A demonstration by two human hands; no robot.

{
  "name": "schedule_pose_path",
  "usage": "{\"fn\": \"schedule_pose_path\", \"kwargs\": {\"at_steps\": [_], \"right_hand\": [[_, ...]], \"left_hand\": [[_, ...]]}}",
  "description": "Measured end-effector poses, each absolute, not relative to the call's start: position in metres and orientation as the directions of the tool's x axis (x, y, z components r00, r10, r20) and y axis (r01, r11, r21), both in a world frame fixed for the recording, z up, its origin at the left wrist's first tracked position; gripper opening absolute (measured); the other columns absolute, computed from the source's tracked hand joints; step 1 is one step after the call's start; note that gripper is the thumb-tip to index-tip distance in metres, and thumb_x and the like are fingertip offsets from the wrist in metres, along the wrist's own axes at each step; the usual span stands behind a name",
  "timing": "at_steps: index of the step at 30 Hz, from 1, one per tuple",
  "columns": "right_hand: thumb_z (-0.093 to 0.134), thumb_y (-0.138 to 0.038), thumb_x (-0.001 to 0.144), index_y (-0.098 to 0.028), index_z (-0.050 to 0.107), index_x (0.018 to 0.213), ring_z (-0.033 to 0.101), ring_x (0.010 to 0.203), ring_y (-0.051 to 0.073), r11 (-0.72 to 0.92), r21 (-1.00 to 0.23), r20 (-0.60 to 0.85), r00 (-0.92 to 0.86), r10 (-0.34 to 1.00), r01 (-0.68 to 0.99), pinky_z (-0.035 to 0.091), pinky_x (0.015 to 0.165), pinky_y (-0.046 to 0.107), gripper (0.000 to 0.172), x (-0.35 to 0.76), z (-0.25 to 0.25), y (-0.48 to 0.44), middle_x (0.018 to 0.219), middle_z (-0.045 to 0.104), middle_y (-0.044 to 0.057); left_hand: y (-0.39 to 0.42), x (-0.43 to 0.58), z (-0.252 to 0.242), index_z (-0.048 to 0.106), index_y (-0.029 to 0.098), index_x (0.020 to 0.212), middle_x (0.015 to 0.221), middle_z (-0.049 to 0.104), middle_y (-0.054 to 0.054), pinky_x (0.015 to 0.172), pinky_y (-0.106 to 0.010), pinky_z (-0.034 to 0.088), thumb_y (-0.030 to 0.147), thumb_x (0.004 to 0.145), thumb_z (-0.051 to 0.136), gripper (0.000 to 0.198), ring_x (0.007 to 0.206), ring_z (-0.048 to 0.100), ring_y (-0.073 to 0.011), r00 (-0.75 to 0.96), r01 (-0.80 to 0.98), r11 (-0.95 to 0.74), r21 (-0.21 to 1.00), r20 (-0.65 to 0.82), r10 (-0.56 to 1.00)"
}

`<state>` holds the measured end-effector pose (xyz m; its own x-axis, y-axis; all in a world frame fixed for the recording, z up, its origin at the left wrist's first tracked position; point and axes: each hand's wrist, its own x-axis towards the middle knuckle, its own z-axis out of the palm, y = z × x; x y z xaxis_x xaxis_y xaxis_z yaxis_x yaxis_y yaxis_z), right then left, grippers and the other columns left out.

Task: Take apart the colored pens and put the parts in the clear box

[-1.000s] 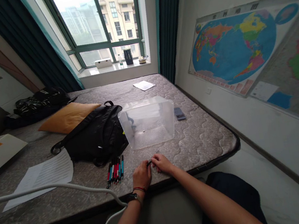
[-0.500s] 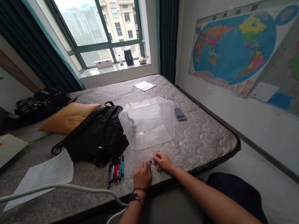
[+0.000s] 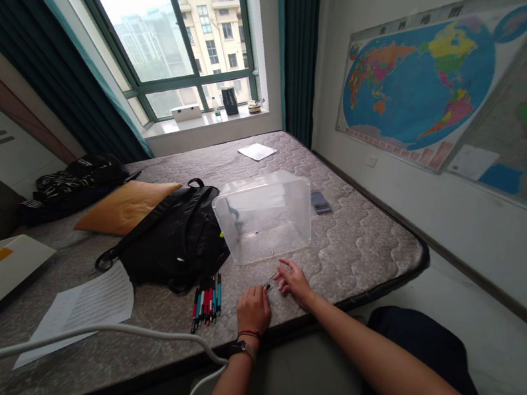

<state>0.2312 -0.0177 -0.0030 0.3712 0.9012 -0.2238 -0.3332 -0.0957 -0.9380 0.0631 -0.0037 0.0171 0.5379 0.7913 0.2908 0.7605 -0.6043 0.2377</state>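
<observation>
Near the front edge of the mattress, my left hand [image 3: 253, 310] is closed on a small dark piece with a thin, coiled or chain-like silvery part [image 3: 271, 281] sticking out to the right. Its kind is too small to make out. Just to the right is my right hand [image 3: 294, 283], index finger stretched out and fingers apart, close to the end of the silvery part. Whether they touch I cannot tell. Left of my hands lies a bunch of red, teal and black pens [image 3: 206, 301]. Beyond them a clear plastic box [image 3: 267, 220] rests on its side, opening towards me.
A black backpack [image 3: 174, 239] and an orange pillow [image 3: 128, 206] lie left of the box. A printed sheet [image 3: 80, 310] is on the mattress [image 3: 354, 256], and a white cable [image 3: 128, 329] crosses the front left. Dark flat items [image 3: 319, 202] lie right of the box.
My right hand has opened, its index finger now stretched forward, and has drawn slightly away from my left hand. The left hand keeps its grip. The view has shifted slightly.
</observation>
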Motion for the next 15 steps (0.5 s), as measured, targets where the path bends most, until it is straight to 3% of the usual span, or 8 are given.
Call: {"fn": "schedule_pose_path", "kwargs": {"at_steps": [2, 4, 7, 11, 15], "right_hand": [[0.064, -0.057, 0.075, -0.02, 0.048, 0.116, 0.06, 0.047, 0.01, -0.088, -0.924, -0.232, 0.363, 0.902, -0.371, 0.044, 0.042, 0.019, 0.058, 0.232, -0.003, -0.018, 0.075, 0.067, -0.001], [0.064, -0.058, 0.076, -0.019, 0.051, 0.106, 0.058, 0.045, 0.01, -0.111, -0.939, -0.226, 0.339, 0.913, -0.326, 0.043, 0.041, 0.019, 0.051, 0.231, -0.002, -0.018, 0.069, 0.065, -0.002], [0.059, -0.059, 0.079, -0.019, 0.053, 0.083, 0.052, 0.04, 0.01, -0.141, -0.982, -0.174, 0.315, 0.933, -0.125, 0.037, 0.038, 0.02, 0.041, 0.225, -0.003, -0.02, 0.06, 0.06, -0.003], [0.052, -0.056, 0.087, -0.019, 0.054, 0.069, 0.05, 0.041, 0.009, -0.106, -0.971, -0.048, 0.265, 0.963, 0.213, 0.038, 0.046, 0.021, 0.041, 0.219, -0.003, -0.023, 0.05, 0.055, -0.004], [0.054, -0.056, 0.088, -0.019, 0.056, 0.064, 0.051, 0.047, 0.01, -0.089, -0.936, -0.011, 0.225, 0.974, 0.342, 0.037, 0.051, 0.021, 0.044, 0.219, -0.004, -0.024, 0.048, 0.054, -0.004]], "left_hand": [[-0.004, 0.063, 0.017, 0.061, 0.02, 0.088, 0.086, 0.064, -0.006, 0.073, -0.031, 0.039, 0.029, 0.101, 0.032, 0.033, 0.084, 0.058, -0.0201, 0.537, 0.76, -0.604, 0.24, 0.292, 0.791], [-0.004, 0.063, 0.017, 0.062, 0.02, 0.089, 0.086, 0.064, -0.006, 0.074, -0.031, 0.039, 0.029, 0.101, 0.032, 0.033, 0.085, 0.058, -0.0202, 0.536, 0.76, -0.603, 0.242, 0.292, 0.792], [-0.003, 0.062, 0.016, 0.062, 0.02, 0.092, 0.088, 0.065, -0.006, 0.075, -0.031, 0.04, 0.029, 0.101, 0.031, 0.034, 0.086, 0.059, -0.0203, 0.536, 0.755, -0.604, 0.254, 0.29, 0.793], [-0.002, 0.061, 0.013, 0.062, 0.02, 0.103, 0.094, 0.068, -0.007, 0.078, -0.031, 0.042, 0.029, 0.101, 0.031, 0.032, 0.089, 0.061, -0.0198, 0.538, 0.739, -0.607, 0.292, 0.287, 0.792], [-0.002, 0.06, 0.011, 0.06, 0.02, 0.108, 0.096, 0.069, -0.007, 0.08, -0.031, 0.043, 0.029, 0.101, 0.031, 0.031, 0.09, 0.062, -0.0194, 0.533, 0.73, -0.601, 0.326, 0.28, 0.798]]}}
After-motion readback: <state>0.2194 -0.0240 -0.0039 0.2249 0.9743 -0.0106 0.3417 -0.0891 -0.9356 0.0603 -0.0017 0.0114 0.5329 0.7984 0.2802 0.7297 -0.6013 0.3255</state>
